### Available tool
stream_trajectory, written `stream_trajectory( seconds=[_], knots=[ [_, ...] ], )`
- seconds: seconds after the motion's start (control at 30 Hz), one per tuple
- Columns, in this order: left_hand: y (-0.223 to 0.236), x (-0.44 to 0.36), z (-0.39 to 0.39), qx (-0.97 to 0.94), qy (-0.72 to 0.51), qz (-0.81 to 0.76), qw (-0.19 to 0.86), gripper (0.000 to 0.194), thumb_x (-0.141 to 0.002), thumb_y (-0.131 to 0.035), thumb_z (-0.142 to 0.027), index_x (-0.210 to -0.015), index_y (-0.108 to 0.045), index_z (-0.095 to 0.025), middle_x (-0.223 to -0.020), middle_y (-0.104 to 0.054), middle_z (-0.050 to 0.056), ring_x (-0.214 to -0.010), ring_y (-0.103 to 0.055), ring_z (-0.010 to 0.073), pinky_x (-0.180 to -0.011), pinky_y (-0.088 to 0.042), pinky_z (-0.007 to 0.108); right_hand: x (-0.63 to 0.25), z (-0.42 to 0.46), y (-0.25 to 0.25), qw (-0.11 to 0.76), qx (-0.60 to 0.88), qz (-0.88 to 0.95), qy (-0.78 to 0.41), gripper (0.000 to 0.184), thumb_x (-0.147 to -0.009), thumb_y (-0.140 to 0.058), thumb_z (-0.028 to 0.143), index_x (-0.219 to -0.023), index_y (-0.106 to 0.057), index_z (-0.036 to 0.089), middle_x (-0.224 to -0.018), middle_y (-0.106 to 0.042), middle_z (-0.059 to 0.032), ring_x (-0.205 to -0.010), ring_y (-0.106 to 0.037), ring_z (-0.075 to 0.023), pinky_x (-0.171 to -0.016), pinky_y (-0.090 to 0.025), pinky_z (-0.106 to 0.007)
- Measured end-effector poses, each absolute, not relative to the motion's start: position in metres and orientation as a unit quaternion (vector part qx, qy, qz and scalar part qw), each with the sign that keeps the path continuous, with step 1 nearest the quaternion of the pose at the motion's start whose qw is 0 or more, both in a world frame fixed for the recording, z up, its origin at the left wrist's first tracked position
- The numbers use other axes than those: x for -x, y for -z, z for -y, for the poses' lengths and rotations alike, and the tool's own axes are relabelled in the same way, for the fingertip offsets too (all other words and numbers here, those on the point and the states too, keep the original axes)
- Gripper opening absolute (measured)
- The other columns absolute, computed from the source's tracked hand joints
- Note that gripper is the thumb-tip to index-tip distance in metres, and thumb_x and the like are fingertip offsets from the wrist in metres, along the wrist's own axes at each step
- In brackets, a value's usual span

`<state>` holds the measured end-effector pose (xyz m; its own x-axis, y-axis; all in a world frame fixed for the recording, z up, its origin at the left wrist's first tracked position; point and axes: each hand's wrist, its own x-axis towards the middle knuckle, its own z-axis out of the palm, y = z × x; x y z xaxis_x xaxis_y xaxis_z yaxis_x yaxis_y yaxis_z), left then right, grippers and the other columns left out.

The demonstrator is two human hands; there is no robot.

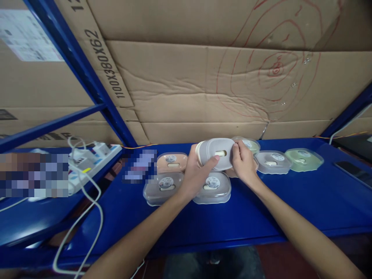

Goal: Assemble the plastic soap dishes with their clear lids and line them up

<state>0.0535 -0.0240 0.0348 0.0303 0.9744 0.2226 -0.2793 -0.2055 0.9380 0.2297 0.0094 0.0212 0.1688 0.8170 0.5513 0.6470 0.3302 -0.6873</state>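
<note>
Both my hands hold a grey lidded plastic box (213, 149), raised above the blue table. My left hand (196, 170) grips its left side, with the thumb against the pale tab on the lid. On the right edge, the fingers of my right hand (242, 161) are curled round the rim. Below, two grey boxes, one at left (158, 190) and one at right (213, 190), lie on the table. A peach box (172, 162) sits behind the left one. To the right are a grey box (273, 162) and a green box (305, 159); another green box (248, 145) is partly hidden.
The blue table (247, 221) backs onto a cardboard sheet (174, 77) with red rings drawn on it. A white power strip (95, 170) with a looping white cable (101, 213) lies at left. A dark phone (353, 172) rests at right.
</note>
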Motion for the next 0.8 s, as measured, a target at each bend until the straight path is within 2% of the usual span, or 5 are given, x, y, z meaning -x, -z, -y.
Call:
stream_trajectory(
  seconds=[0.17, 0.33, 0.53, 0.7, 0.8],
  knots=[
    [-0.035, -0.055, 0.029, -0.567, -0.583, -0.372, 0.448, 0.059, -0.083, -0.086, -0.036, -0.132, -0.055, -0.023, -0.128, -0.073, 0.01, -0.117, -0.071, 0.0277, -0.101, -0.057, 0.044, -0.231, -0.01, -0.02, 0.501, 0.579, 0.639, -0.075, 0.034, -0.107, -0.032, 0.044, -0.101, -0.06, 0.024, -0.084, -0.072, -0.0084, -0.082, -0.069, -0.0292, -0.076, -0.044, -0.04],
    [-0.035, -0.054, 0.031, -0.576, -0.579, -0.357, 0.454, 0.046, -0.089, -0.079, -0.032, -0.128, -0.058, -0.023, -0.124, -0.073, 0.008, -0.115, -0.069, 0.0254, -0.102, -0.057, 0.042, -0.231, -0.008, -0.021, 0.512, 0.57, 0.639, -0.067, 0.033, -0.108, -0.034, 0.041, -0.104, -0.062, 0.024, -0.086, -0.074, -0.0083, -0.083, -0.07, -0.0282, -0.075, -0.046, -0.039],
    [-0.038, -0.048, 0.023, -0.477, -0.58, -0.308, 0.584, 0.044, -0.082, -0.076, -0.022, -0.124, -0.066, -0.025, -0.127, -0.072, 0.007, -0.116, -0.071, 0.0283, -0.096, -0.065, 0.047, -0.234, -0.011, -0.019, 0.544, 0.506, 0.662, -0.1, 0.039, -0.112, -0.039, 0.05, -0.111, -0.067, 0.023, -0.099, -0.077, -0.0082, -0.092, -0.071, -0.0266, -0.083, -0.055, -0.04],
    [-0.05, -0.033, 0.011, -0.424, -0.59, -0.277, 0.629, 0.042, -0.082, -0.082, -0.025, -0.122, -0.068, -0.022, -0.127, -0.077, 0.01, -0.124, -0.073, 0.0339, -0.099, -0.068, 0.054, -0.243, -0.018, -0.025, 0.555, 0.443, 0.659, -0.247, 0.052, -0.107, -0.049, 0.068, -0.12, -0.069, 0.022, -0.079, -0.067, -0.0014, -0.066, -0.064, -0.0211, -0.06, -0.054, -0.034],
    [-0.056, -0.023, 0.002, -0.389, -0.638, -0.278, 0.603, 0.044, -0.082, -0.082, -0.023, -0.123, -0.067, -0.023, -0.129, -0.078, 0.009, -0.126, -0.073, 0.0333, -0.102, -0.067, 0.056, -0.265, -0.026, -0.03, 0.566, 0.455, 0.663, -0.183, 0.049, -0.108, -0.05, 0.064, -0.121, -0.07, 0.021, -0.084, -0.069, -0.0026, -0.067, -0.064, -0.0204, -0.064, -0.056, -0.035]
  ],
)
